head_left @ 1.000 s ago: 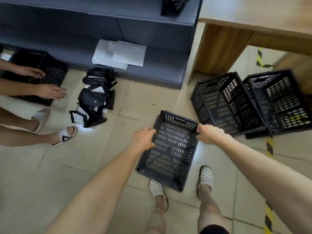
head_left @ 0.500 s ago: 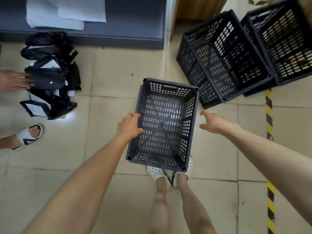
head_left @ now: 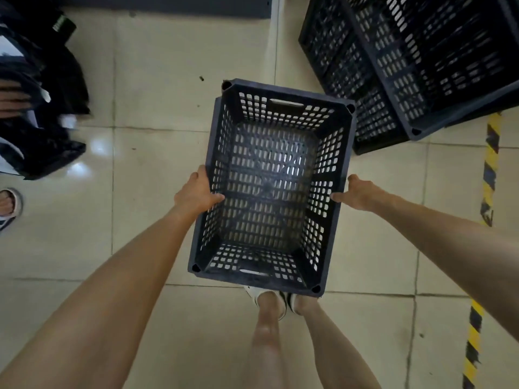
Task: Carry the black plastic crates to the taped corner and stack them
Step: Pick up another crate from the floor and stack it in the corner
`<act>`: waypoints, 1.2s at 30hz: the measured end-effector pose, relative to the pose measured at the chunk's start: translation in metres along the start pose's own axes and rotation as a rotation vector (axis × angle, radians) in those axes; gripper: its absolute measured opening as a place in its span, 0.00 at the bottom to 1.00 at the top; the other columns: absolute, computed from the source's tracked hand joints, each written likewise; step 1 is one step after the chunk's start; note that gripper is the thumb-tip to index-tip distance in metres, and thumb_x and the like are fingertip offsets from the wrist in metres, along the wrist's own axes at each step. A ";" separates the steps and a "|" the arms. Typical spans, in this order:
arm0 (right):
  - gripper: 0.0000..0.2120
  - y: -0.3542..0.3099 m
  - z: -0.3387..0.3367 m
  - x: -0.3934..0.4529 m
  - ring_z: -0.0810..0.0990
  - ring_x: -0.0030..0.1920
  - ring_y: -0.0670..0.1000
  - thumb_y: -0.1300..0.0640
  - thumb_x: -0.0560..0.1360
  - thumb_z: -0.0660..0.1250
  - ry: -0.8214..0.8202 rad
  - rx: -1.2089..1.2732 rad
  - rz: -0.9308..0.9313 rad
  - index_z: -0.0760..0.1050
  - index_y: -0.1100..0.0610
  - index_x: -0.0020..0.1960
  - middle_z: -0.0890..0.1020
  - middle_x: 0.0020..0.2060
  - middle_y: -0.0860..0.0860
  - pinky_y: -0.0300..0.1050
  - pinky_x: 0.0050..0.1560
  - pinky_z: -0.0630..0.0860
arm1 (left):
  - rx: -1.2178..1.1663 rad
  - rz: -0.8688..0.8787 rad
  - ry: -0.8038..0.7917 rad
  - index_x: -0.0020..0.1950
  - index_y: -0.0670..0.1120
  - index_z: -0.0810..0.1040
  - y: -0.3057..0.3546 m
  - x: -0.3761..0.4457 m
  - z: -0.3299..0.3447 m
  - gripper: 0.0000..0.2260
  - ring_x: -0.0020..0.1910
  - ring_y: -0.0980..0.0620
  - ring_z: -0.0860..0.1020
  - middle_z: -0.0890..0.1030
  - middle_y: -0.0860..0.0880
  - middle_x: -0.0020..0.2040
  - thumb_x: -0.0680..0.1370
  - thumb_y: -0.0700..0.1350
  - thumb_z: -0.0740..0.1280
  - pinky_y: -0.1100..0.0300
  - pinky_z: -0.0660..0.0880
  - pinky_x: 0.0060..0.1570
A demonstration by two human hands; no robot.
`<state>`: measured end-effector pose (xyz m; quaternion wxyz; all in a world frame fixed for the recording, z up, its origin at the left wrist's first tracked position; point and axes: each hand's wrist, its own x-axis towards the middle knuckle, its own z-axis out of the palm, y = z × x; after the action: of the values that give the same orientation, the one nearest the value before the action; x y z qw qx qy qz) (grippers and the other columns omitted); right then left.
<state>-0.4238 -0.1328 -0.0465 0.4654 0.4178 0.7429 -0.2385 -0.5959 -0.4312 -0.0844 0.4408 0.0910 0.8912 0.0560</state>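
Head view: black crate [head_left: 271, 186], open side up, long axis running 12 to 6 o'clock, held above the floor [head_left: 157, 113]. Left hand [head_left: 196, 195] clamps the left rim; right hand [head_left: 361, 196] grips the right rim. Stacked crates [head_left: 415, 60] lie at 1 o'clock beside striped tape [head_left: 490, 164]. Black bags [head_left: 42, 108] sit at 10 o'clock.

Probably a storeroom or warehouse: tiled floor [head_left: 157, 226], yellow-black hazard tape [head_left: 490, 164], black perforated crates [head_left: 421, 60] piled together.
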 end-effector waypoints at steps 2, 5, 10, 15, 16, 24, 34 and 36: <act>0.34 -0.002 0.007 0.015 0.72 0.67 0.60 0.41 0.77 0.64 -0.005 0.098 0.010 0.59 0.59 0.74 0.72 0.69 0.58 0.53 0.65 0.69 | -0.064 0.004 0.021 0.73 0.47 0.57 -0.001 0.013 0.006 0.38 0.64 0.41 0.74 0.72 0.44 0.68 0.71 0.55 0.74 0.40 0.73 0.60; 0.35 -0.004 0.015 0.031 0.73 0.66 0.60 0.41 0.76 0.65 0.020 0.243 0.042 0.60 0.61 0.73 0.72 0.68 0.58 0.53 0.65 0.70 | -0.064 -0.004 0.067 0.73 0.46 0.58 0.001 0.022 0.014 0.36 0.64 0.40 0.75 0.73 0.43 0.68 0.72 0.55 0.73 0.41 0.74 0.59; 0.34 -0.009 0.022 0.039 0.74 0.64 0.61 0.44 0.76 0.67 0.037 0.387 0.099 0.58 0.61 0.72 0.73 0.67 0.59 0.55 0.65 0.71 | 0.001 -0.031 0.081 0.71 0.45 0.59 0.001 0.025 0.015 0.31 0.61 0.38 0.75 0.74 0.41 0.65 0.76 0.58 0.67 0.42 0.74 0.57; 0.34 -0.012 0.022 0.025 0.74 0.64 0.61 0.46 0.76 0.67 0.012 0.413 0.099 0.55 0.61 0.72 0.72 0.66 0.60 0.55 0.65 0.72 | 0.017 0.001 0.027 0.68 0.44 0.58 -0.004 0.014 0.003 0.28 0.57 0.38 0.78 0.76 0.39 0.62 0.78 0.59 0.64 0.41 0.76 0.56; 0.33 -0.012 0.020 0.021 0.74 0.64 0.61 0.47 0.76 0.67 0.005 0.415 0.092 0.55 0.61 0.72 0.72 0.67 0.60 0.54 0.64 0.73 | 0.021 0.003 0.028 0.68 0.44 0.58 -0.005 0.009 0.000 0.28 0.57 0.39 0.78 0.76 0.39 0.61 0.78 0.59 0.64 0.41 0.76 0.56; 0.31 -0.020 -0.016 -0.038 0.76 0.61 0.60 0.47 0.77 0.66 -0.008 0.395 0.023 0.56 0.60 0.71 0.73 0.65 0.60 0.49 0.52 0.75 | 0.052 -0.019 0.025 0.68 0.44 0.58 -0.002 -0.043 -0.052 0.28 0.56 0.40 0.78 0.77 0.40 0.61 0.78 0.59 0.63 0.42 0.75 0.56; 0.30 -0.020 -0.093 -0.173 0.78 0.58 0.61 0.53 0.77 0.68 -0.005 0.511 -0.022 0.59 0.64 0.71 0.75 0.63 0.61 0.52 0.57 0.78 | 0.035 -0.007 0.051 0.69 0.42 0.63 0.035 -0.170 -0.164 0.26 0.62 0.40 0.76 0.75 0.39 0.66 0.79 0.55 0.66 0.44 0.73 0.62; 0.33 -0.016 -0.111 -0.204 0.79 0.48 0.57 0.51 0.78 0.66 -0.011 0.482 -0.024 0.54 0.63 0.74 0.75 0.57 0.60 0.47 0.44 0.78 | 0.041 -0.002 0.066 0.69 0.41 0.64 0.042 -0.195 -0.187 0.26 0.63 0.39 0.75 0.75 0.39 0.66 0.78 0.56 0.66 0.45 0.73 0.62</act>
<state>-0.4474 -0.1403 0.1851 0.3532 0.5067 0.6669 -0.4168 -0.6244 -0.4348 0.1877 0.4091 0.0974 0.9064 0.0404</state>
